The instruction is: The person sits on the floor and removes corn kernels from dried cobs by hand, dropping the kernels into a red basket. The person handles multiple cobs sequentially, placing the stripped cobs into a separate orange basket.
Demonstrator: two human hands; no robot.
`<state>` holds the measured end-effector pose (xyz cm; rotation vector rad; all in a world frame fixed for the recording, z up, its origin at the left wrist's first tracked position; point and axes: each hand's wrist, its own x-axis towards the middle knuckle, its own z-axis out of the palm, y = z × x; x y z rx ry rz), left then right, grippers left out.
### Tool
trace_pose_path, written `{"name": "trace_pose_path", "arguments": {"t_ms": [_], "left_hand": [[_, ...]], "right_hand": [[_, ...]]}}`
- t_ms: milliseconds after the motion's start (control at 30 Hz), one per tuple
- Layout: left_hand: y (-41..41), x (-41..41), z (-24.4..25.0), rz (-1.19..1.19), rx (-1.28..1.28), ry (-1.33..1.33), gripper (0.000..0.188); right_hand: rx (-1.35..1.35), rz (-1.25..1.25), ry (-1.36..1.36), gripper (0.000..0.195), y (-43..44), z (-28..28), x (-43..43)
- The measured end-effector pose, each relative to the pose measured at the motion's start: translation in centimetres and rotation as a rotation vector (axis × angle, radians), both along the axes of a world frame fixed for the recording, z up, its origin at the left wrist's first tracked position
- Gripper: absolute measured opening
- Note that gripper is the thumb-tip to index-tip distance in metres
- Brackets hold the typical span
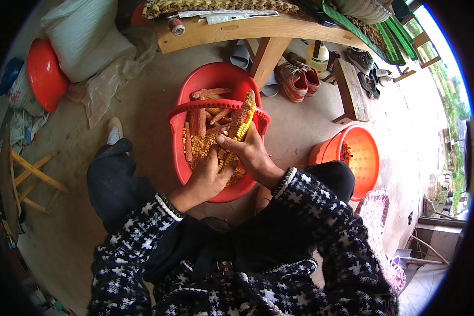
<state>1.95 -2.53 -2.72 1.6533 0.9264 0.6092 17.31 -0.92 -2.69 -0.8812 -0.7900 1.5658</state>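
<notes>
Both my hands hold one partly shelled ear of corn (243,120) over a red plastic basket (217,195) with an arched handle. My left hand (208,173) grips the ear's lower end. My right hand (254,152) holds it further up, with the thumb against the kernels. The ear slants up to the right; one side shows bare reddish cob, the other yellow kernels. Loose kernels (200,146) lie in the basket, with several bare cobs (198,122) in its upper part. My fingers hide part of the ear.
An orange-red bucket (367,158) with dried reddish bits stands right of my knee. Beyond the basket is a wooden bench (221,34), with shoes (294,81) beneath and a small wooden stool (349,91) to the right. White sacks (83,39) and a red basin (43,75) are at the upper left.
</notes>
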Motion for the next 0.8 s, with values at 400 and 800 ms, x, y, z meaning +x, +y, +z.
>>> {"name": "trace_pose_path", "arguments": {"t_ms": [400, 800], "left_hand": [[1.2, -0.2, 0.7, 0.227, -0.228, -0.036, 0.043], [0.6, -0.2, -0.6, 0.257, -0.181, -0.032, 0.037]], "right_hand": [[-0.081, 0.005, 0.288, 0.025, 0.5, 0.6, 0.9], [-0.100, 0.037, 0.296, 0.029, 0.7, -0.2, 0.7]]}}
